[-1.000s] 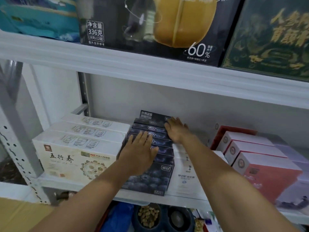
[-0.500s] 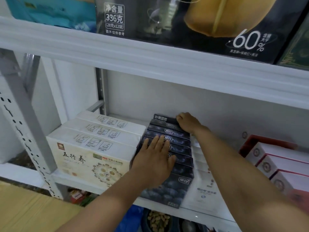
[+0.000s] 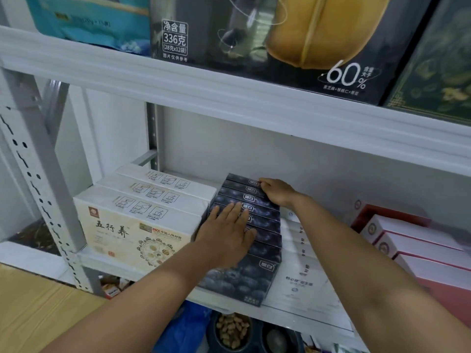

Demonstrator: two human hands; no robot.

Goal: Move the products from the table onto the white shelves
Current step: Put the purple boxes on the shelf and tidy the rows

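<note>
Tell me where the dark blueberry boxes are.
Head view, centre: the dark blueberry boxes stand in a row on the lower white shelf, between cream boxes on the left and white boxes on the right.

Shelf boards (image 3: 229, 98): sheet metal, white paint, smooth, low sheen.
Upright post (image 3: 38, 174): grey painted metal, punched with holes, matt.
Dark blue cartons (image 3: 254, 266): card under a glossy printed film, light catching the top faces.
Cream cartons (image 3: 142, 225): card, smooth, near matt, line print on top.
White cartons (image 3: 300, 276), just right of the dark ones: card, smooth, soft sheen.
Pink-and-red cartons (image 3: 420, 250): card, satin finish.
Large black carton (image 3: 254, 47) on the upper board: card, glossy print.
Teal pack (image 3: 89, 21) beside it: glossy printed surface; card or film, cannot tell.
Surface at lower left (image 3: 38, 314): yellowish wood grain, matt.
Blue bag (image 3: 188, 324) under the shelf: thin plastic, wrinkled, slight shine.
</note>
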